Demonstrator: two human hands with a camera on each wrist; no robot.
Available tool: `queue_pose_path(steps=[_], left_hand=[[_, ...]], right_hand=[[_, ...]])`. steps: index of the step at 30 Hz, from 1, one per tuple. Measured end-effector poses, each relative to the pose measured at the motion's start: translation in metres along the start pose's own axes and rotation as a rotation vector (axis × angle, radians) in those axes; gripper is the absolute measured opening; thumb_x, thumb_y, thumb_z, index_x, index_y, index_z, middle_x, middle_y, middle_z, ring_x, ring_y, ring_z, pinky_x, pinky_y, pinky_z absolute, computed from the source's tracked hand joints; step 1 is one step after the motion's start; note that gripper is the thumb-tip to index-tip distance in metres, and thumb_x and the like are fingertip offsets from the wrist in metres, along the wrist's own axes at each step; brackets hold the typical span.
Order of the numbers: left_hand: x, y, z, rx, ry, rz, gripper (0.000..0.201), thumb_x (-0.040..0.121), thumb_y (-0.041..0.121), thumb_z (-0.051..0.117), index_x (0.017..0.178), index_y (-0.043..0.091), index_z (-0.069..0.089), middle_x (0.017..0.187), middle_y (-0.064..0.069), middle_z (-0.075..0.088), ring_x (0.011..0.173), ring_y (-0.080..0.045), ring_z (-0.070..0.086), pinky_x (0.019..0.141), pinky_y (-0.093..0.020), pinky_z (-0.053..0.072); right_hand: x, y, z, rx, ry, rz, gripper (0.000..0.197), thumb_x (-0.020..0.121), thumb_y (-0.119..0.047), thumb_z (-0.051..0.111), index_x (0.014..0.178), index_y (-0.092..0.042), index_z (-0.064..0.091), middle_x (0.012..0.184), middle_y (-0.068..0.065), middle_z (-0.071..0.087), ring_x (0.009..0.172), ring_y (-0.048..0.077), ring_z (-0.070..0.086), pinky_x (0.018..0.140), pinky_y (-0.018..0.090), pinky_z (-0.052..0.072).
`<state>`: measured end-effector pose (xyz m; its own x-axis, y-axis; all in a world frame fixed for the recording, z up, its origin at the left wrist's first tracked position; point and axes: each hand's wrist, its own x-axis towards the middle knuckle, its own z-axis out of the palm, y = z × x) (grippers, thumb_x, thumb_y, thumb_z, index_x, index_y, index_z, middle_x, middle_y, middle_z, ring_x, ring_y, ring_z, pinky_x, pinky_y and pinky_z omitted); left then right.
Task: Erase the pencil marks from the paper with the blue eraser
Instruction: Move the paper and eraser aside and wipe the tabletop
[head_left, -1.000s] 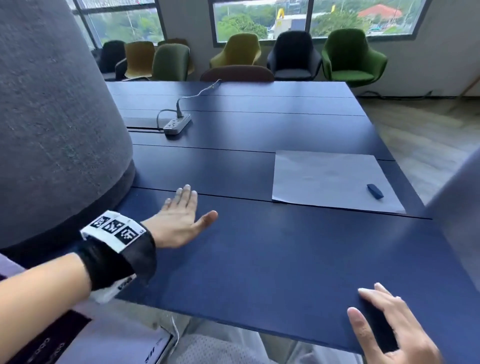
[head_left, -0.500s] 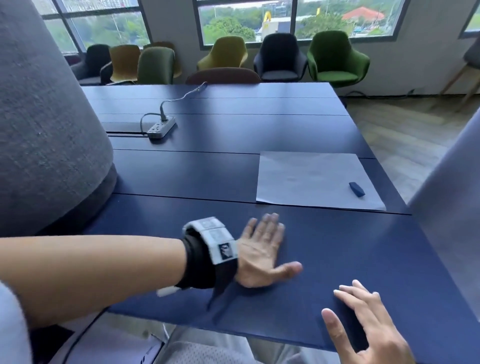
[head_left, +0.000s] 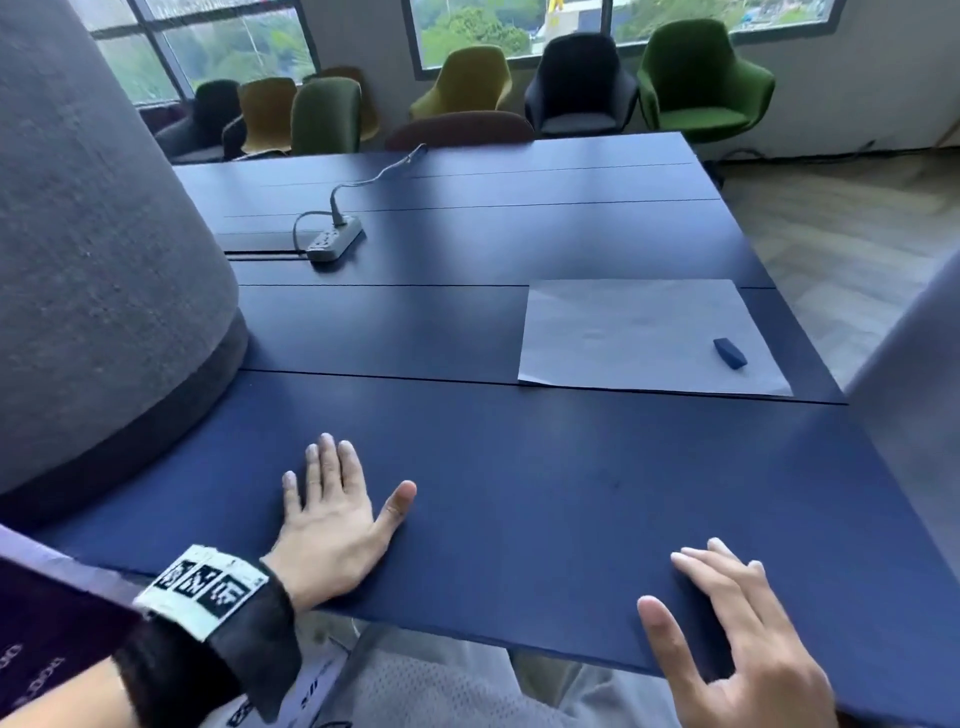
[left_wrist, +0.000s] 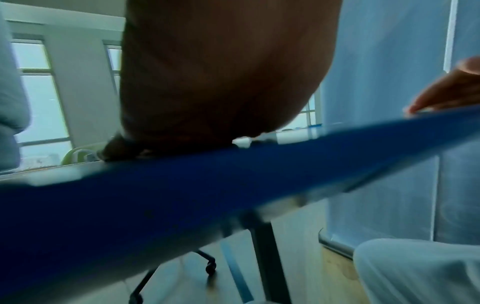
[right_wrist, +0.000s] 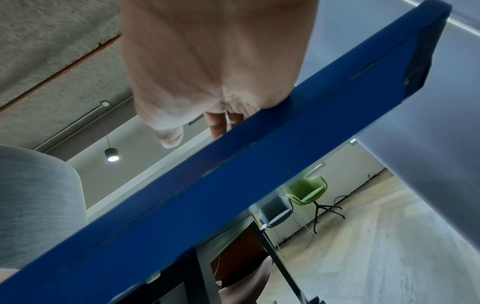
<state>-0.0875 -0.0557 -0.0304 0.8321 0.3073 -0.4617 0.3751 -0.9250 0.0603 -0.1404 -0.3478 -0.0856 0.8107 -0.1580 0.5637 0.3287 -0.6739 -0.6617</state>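
Left hand (head_left: 332, 525): lay palm-down on the tabletop (head_left: 519, 519) near its front edge, fingers (head_left: 324, 462) straight and close together, thumb spread, holding nothing.
Right hand (head_left: 748, 649): rested flat at the front edge, fingers (head_left: 706, 569) straight and slightly apart, holding nothing.
Paper (head_left: 639, 332): lay flat on the right side of the tabletop, well apart from both hands.
Eraser (head_left: 730, 353): blue, lay on the paper near its right edge, untouched.
Power strip (head_left: 335, 239): farther back, left of the paper.

Soft window daylight, wide-angle edge warping, blurred left wrist view.
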Motion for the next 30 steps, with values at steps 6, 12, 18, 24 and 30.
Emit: queue_pose_path(steps=[6,12,18,24,30], left_hand=[[-0.021,0.099,0.034,-0.015,0.004,0.319,0.122,0.049,0.083,-0.030,0.142,0.005,-0.033,0.152,-0.015,-0.041,0.137,-0.024,-0.043,0.111,-0.049,-0.027],[-0.049,0.160,0.017,-0.213,-0.346,0.673,0.105,0.076,0.079,-0.006,0.153,0.008,-0.019,0.158,-0.004,-0.031,0.141,-0.012,-0.034,0.118,-0.037,-0.018],[0.026,0.061,-0.039,-0.096,-0.028,0.347,0.119,0.069,0.088,-0.006,0.153,0.005,-0.017,0.159,-0.012,-0.028,0.147,-0.021,-0.024,0.122,-0.041,-0.008],[0.082,0.036,-0.052,0.210,-0.056,0.333,0.146,0.038,0.099,-0.019,0.152,0.008,-0.023,0.157,-0.008,-0.033,0.144,-0.017,-0.030,0.119,-0.037,-0.015],[0.028,0.115,-0.008,0.339,-0.147,0.717,0.101,0.083,0.076,0.010,0.151,0.011,-0.024,0.156,-0.008,-0.036,0.139,-0.015,-0.039,0.118,-0.039,-0.018]], right_hand=[[-0.003,0.004,0.000,0.017,-0.023,-0.018,0.063,0.093,-0.057,0.038,0.093,-0.006,0.073,0.103,-0.008,0.067,0.129,-0.024,0.026,0.093,0.031,0.044],[-0.001,0.019,0.002,0.067,-0.109,-0.049,0.066,0.095,-0.055,0.034,0.098,-0.001,0.071,0.104,0.008,0.070,0.128,-0.020,0.034,0.111,0.020,0.028],[-0.002,0.013,0.005,0.025,-0.045,-0.061,0.060,0.096,-0.050,0.036,0.092,-0.003,0.073,0.099,0.006,0.071,0.127,-0.020,0.035,0.106,0.018,0.034],[-0.002,0.014,0.005,-0.011,-0.010,-0.068,0.060,0.096,-0.050,0.036,0.090,-0.005,0.075,0.097,0.003,0.072,0.127,-0.021,0.033,0.101,0.016,0.036],[-0.003,0.019,0.007,-0.020,-0.009,-0.097,0.059,0.096,-0.049,0.038,0.088,-0.004,0.075,0.098,0.005,0.071,0.127,-0.019,0.035,0.104,0.022,0.036]])
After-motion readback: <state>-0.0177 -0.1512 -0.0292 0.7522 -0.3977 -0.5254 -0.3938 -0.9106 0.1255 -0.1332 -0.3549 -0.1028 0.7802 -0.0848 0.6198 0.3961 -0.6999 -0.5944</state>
